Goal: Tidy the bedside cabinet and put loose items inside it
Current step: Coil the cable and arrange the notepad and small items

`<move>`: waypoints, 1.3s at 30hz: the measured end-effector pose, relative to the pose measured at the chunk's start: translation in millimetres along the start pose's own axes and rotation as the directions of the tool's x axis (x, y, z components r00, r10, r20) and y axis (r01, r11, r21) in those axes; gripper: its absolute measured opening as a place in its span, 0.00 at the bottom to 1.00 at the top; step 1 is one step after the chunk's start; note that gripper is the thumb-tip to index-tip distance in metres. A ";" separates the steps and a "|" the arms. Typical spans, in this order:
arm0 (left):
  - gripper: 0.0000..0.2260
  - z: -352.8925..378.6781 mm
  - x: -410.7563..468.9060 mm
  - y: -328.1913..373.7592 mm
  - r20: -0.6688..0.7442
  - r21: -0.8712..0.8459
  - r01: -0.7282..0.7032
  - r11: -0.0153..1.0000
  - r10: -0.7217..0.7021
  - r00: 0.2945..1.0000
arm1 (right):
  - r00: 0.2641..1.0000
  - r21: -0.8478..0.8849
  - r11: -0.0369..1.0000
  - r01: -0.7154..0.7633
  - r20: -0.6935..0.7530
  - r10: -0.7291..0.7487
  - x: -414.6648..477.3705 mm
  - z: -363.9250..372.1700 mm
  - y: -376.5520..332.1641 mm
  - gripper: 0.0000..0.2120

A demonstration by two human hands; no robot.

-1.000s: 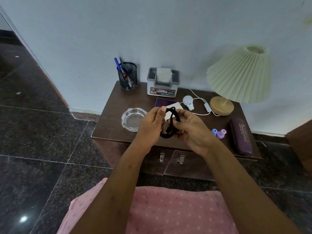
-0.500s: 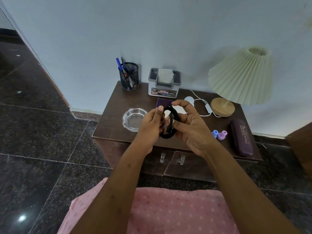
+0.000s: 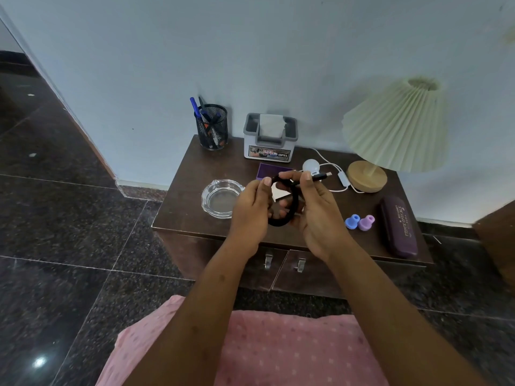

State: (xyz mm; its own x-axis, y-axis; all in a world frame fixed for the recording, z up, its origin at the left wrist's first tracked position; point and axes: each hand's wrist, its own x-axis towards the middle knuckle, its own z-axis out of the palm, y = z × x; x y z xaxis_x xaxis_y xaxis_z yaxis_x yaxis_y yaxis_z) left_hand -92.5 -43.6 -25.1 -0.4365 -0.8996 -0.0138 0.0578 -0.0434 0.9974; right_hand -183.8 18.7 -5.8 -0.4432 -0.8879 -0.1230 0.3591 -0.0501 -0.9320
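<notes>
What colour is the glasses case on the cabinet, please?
The glasses case is dark purple, seen in the head view.

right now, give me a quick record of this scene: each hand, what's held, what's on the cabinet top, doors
left hand: grips the coil of the black USB cable
right hand: pinches the cable near its plug end
cable: looped, held above the bedside cabinet, plug pointing right
on top: glass ashtray, mesh pen holder, tissue box, pleated lamp, purple glasses case
cabinet doors: both shut

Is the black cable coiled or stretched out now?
Coiled: the black cable forms a loop gripped by left hand and right hand, plug sticking out.
</notes>
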 end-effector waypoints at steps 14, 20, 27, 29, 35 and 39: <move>0.09 8.7 -4.7 -2.3 0.119 -0.141 -0.035 0.989 0.052 0.992 | 0.929 0.179 0.978 -0.111 -0.331 0.166 6.2 3.1 4.9 0.07; 0.09 2.2 -5.7 1.5 0.122 0.131 -0.232 0.964 0.216 0.969 | 0.948 -0.075 0.969 -0.234 -0.238 0.211 2.8 3.6 4.7 0.14; 0.08 -6.9 -1.4 3.6 0.063 0.291 -0.275 0.916 0.269 0.961 | 0.958 -0.209 0.941 -0.264 0.059 0.282 1.7 0.4 1.0 0.13; 0.08 -5.4 -1.1 1.7 0.075 0.345 -0.309 0.886 0.302 0.950 | 0.963 -0.242 0.934 -0.263 -0.011 0.269 0.7 2.3 3.5 0.13; 0.12 -23.2 13.5 -4.0 -0.154 0.239 -0.104 0.965 0.144 0.978 | 0.979 0.006 0.979 -0.205 0.019 0.205 0.3 -8.7 -13.7 0.09; 0.11 -14.7 6.8 -7.4 -0.062 0.215 -0.062 0.975 0.077 0.995 | 0.990 -0.224 0.967 -0.124 0.036 0.135 -2.3 -5.7 -9.3 0.09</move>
State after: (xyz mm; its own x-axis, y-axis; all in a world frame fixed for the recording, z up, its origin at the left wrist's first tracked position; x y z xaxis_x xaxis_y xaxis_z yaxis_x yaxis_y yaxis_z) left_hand -82.8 -55.8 -33.6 -0.3742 -0.9255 0.0583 -0.1095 0.1066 0.9883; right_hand -190.8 23.8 1.2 -0.3605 -0.9026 -0.2353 0.2181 0.1637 -0.9621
